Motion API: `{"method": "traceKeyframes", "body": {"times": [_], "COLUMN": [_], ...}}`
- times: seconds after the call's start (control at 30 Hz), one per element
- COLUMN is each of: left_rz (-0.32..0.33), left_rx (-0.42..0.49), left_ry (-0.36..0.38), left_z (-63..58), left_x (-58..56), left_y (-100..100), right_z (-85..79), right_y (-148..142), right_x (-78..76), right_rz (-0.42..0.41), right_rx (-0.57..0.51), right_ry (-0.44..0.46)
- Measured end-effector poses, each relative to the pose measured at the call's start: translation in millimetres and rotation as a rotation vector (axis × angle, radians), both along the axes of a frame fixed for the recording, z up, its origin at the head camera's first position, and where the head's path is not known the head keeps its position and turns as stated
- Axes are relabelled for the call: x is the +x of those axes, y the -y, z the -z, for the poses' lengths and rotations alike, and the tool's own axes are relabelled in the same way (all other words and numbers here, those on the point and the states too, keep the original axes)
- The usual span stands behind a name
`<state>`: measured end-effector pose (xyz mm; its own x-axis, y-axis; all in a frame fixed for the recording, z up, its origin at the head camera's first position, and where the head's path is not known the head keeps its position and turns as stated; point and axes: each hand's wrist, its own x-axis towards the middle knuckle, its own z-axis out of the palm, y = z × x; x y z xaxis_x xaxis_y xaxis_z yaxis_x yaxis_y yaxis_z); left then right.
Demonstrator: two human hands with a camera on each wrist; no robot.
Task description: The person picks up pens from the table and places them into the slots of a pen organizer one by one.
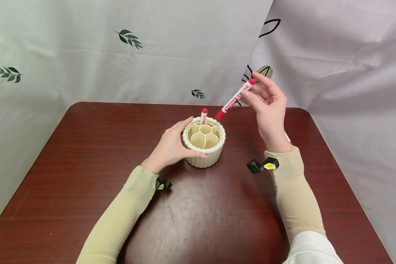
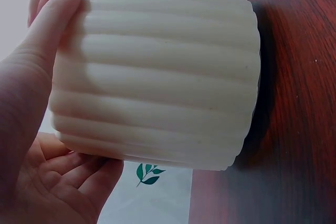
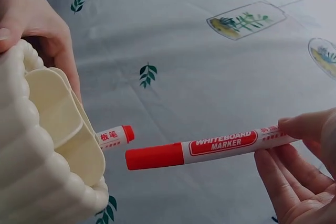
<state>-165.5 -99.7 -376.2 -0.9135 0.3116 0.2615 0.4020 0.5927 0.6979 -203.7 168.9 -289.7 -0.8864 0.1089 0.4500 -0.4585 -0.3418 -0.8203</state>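
A cream pen holder [image 1: 207,160] with a ribbed wall and a scalloped rim stands on the table, divided inside into several compartments. My left hand [image 1: 169,145] grips it from the left, thumb along the near side and fingers round the far side. One red-and-white marker [image 1: 203,117] stands upright in a rear compartment, its red end sticking out. To the right and above the rim, my right hand [image 1: 268,106] pinches a second whiteboard marker [image 3: 223,148] near its rear end. That marker slants, its red cap down towards the holder and apart from the other marker.
The dark red-brown table [image 1: 85,154] ends at a pale leaf-printed cloth [image 1: 158,66] behind. Beside my right wrist shows a sliver of a white and red object [image 1: 288,138], mostly hidden by the wrist.
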Motion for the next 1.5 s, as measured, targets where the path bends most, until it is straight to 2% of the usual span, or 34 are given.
{"method": "traceKeyframes", "body": {"times": [0.23, 0.5, 1.0, 1.27, 1.5], "left_rz": [0.005, 0.001, -0.004, -0.004, -0.006], "left_rx": [-0.002, 0.001, 0.002, -0.001, -0.006], "left_ry": [0.001, 0.013, 0.014, -0.009, -0.001], "left_z": [0.0, 0.2, 1.5, 2.0, 1.9], "left_x": [-0.7, -0.9, -1.1, -1.3, -1.7], "left_y": [-1, 0, 0, 0, 1], "right_z": [2.8, 15.3, 43.4, 52.4, 57.1], "right_y": [9, 16, 26, 27, 26], "right_x": [-5.3, -10.7, -9.1, -8.4, -9.1], "right_rz": [-0.008, -0.016, -0.081, -0.097, -0.081], "right_rx": [0.063, 0.173, 0.334, 0.378, 0.466], "right_ry": [0.012, 0.016, 0.077, 0.112, 0.135]}}
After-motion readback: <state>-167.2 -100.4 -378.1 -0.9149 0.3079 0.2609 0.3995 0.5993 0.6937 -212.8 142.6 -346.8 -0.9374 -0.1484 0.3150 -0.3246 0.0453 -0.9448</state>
